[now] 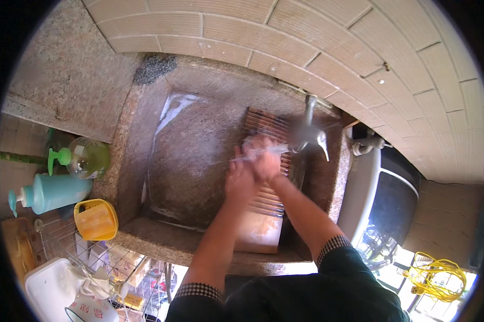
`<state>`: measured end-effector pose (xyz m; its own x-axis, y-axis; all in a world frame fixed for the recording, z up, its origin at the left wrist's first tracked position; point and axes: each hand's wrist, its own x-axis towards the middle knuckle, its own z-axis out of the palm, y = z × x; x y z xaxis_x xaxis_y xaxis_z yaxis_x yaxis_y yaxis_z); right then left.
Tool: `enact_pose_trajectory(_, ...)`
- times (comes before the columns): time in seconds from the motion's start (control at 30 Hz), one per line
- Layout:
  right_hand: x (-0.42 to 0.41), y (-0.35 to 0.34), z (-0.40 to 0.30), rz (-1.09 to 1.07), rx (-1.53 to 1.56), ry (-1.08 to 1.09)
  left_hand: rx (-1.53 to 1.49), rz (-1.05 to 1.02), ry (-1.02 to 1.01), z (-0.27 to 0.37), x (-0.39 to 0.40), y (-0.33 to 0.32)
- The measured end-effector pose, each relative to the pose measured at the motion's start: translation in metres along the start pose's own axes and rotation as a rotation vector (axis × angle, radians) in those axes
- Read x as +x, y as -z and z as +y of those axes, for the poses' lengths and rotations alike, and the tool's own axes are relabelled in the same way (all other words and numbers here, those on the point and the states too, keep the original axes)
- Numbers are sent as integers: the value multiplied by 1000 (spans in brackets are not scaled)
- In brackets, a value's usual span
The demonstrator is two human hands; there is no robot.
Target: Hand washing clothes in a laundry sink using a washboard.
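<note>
My left hand (240,177) and my right hand (267,161) are close together under a metal faucet (309,135), in a stream of water. Blur hides whether they touch and how the fingers lie. No object shows in either hand. Beneath them a ridged wooden washboard (262,237) lies along the right part of a deep stone sink (185,161). Both forearms reach in over the sink's front rim, their dark sleeves ending in checkered cuffs.
At the left stand a green pump bottle (87,157), a blue pump bottle (60,192) and a yellow dish with a bar of soap (96,217). A wire rack (145,277) holds a white basin (48,281). A washing machine (366,201) stands right of the sink.
</note>
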<state>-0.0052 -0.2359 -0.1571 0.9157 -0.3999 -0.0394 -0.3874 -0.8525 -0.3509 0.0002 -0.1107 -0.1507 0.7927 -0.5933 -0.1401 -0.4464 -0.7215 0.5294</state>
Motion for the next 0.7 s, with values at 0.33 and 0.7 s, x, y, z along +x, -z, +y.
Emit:
enact_pose_trajectory(0.33, 11, 0, 0, 171, 18, 169, -21, -126, 90, 8, 7, 17)
enact_pose_trajectory(0.7, -15, 17, -2, -56, 355, 74, -26, -96, 72, 4, 1, 12)
